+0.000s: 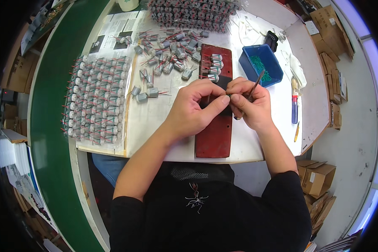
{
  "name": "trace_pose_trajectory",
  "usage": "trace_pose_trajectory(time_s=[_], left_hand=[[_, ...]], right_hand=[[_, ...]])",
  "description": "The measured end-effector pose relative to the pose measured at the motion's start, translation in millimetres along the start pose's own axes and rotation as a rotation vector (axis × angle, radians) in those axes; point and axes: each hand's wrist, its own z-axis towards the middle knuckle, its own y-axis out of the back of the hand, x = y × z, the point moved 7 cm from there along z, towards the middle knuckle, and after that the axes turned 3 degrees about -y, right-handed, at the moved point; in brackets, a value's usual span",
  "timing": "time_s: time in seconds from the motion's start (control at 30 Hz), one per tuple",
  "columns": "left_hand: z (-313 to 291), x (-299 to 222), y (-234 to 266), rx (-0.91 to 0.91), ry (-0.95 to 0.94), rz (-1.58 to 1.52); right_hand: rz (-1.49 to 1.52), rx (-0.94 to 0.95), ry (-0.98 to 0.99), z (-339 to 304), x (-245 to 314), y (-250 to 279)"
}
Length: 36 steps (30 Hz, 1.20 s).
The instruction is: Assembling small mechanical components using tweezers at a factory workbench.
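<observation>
Left hand (197, 110) and right hand (250, 105) pinch shut on something hidden; the right also holds a thin tool (256, 84). Steady them over the red board (216, 134); loose motors (172, 54) lie at eleven o'clock.

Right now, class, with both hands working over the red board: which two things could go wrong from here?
1. The tool in the right hand sits close to the left hand fingertips; a slip might jab them.
2. Loose motors lie scattered by the red board; an elbow could knock them away.

The person wore a black short-sleeved shirt (210, 210) with a small pale emblem (195, 197) and grey mesh patch (190, 173) at the chest.
</observation>
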Motion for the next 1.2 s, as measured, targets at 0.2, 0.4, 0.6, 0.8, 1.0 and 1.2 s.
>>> trace_pose_trajectory(time_s=[0.2, 0.4, 0.6, 0.8, 1.0, 1.2], left_hand=[[1.2, -3.3, -0.4, 0.027, -0.142, 0.144], [-3.1, -19.2, -0.3, -0.101, -0.385, 0.499], [-2.5, -17.2, -2.9, -0.042, -0.422, 0.716], [-3.4, -7.6, -0.9, 0.113, -0.354, 0.740], [-3.3, -6.6, -0.9, 0.140, -0.352, 0.720], [-3.3, -0.7, 0.2, 0.140, -0.334, 0.629]], right_hand=[[-0.046, -0.001, 0.118, -2.1, 5.7, -2.4], [-0.049, -0.052, 0.017, 0.2, 4.2, -4.9], [-0.195, -0.124, -0.190, 1.3, -0.5, 9.5], [-0.408, -0.045, -0.338, 2.9, -7.3, 17.3], [-0.515, -0.014, -0.343, 4.3, -8.5, 13.8], [-0.576, -0.049, -0.336, 4.7, -9.6, 13.6]])
